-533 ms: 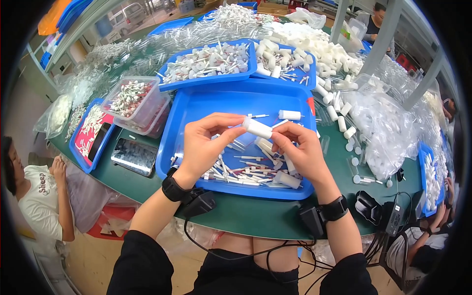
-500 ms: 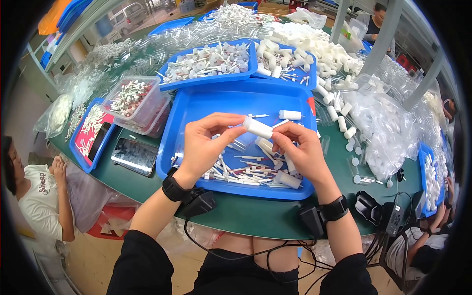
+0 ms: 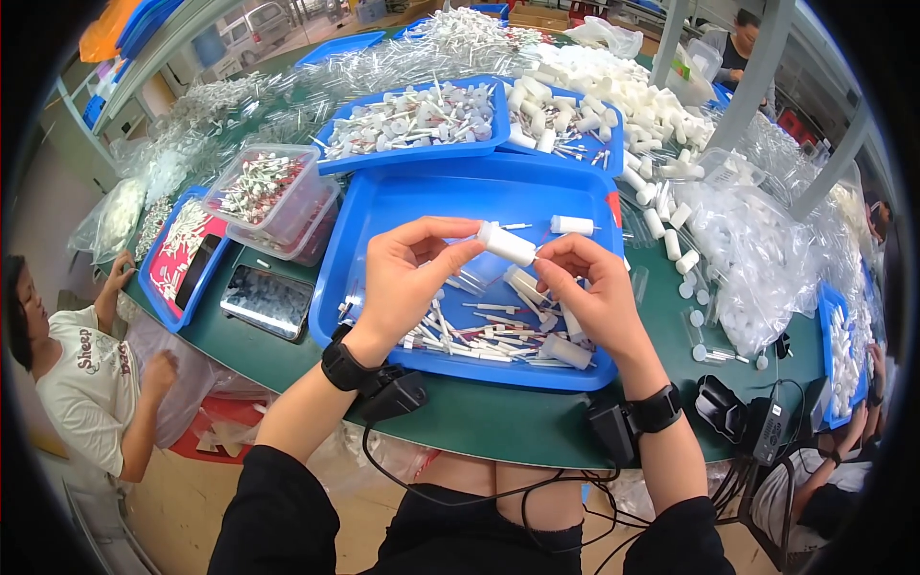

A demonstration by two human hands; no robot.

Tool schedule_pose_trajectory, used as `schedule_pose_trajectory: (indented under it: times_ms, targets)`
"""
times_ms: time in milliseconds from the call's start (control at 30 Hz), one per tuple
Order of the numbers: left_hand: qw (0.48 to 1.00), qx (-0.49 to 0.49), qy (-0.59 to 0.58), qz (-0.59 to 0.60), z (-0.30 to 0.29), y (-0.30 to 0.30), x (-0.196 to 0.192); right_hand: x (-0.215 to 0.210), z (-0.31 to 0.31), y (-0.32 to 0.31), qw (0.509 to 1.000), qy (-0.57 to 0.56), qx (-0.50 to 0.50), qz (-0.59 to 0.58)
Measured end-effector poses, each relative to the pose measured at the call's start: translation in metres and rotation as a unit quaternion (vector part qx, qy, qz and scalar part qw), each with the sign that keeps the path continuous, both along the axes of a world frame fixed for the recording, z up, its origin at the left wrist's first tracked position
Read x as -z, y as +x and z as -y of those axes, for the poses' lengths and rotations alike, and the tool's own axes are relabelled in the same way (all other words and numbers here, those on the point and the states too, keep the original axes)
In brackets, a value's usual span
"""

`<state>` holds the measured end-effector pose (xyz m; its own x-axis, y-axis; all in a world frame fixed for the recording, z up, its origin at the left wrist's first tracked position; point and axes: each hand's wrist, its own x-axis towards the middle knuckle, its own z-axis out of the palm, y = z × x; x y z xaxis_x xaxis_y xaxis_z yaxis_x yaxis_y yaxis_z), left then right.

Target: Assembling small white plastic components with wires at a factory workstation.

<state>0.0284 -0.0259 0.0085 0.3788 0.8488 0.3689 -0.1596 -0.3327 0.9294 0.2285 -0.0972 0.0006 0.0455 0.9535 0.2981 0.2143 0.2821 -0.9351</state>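
Observation:
Between my two hands a white plastic cylinder (image 3: pixel 508 244) is held tilted, its left end higher, above a blue tray (image 3: pixel 383 196). My left hand (image 3: pixel 414 273) pinches the capped left end between thumb and fingers. At the opposite end, the thumb and forefinger of my right hand (image 3: pixel 589 283) are closed on the tip; whatever small piece they grip there is hidden. Thin white sticks (image 3: pixel 479 347) lie loose in the tray below, some with red parts. Another white cylinder (image 3: pixel 572 225) lies at the tray's upper right, and one more (image 3: pixel 565 351) at its lower right.
Behind are blue trays heaped with white capped pieces (image 3: pixel 412 117) and white cylinders (image 3: pixel 551 115). Left stand a clear plastic box (image 3: pixel 251 196), a phone (image 3: pixel 266 301) and a red-lined tray (image 3: pixel 182 249). Plastic bags (image 3: pixel 747 259) and cables (image 3: pixel 767 460) lie right; a co-worker (image 3: pixel 91 383) sits left.
The right fingertips have drawn slightly away from the cylinder's end, while the left hand keeps its pinch. The co-worker at left has moved their hands apart, one reaching to the table edge.

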Motion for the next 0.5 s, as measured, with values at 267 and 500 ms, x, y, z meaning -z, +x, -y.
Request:
schedule_pose_trajectory:
  times_ms: [267, 500]
  targets:
    - [1.0, 0.002, 0.018, -0.011, -0.0002, -0.0008, 0.0007, -0.0003, 0.0002, 0.001, 1.0, -0.005, -0.016, 0.004]
    - [1.0, 0.008, 0.015, -0.005, 0.0002, -0.0001, 0.0008, -0.0016, 0.001, 0.0021, 0.999, -0.022, -0.023, 0.005]
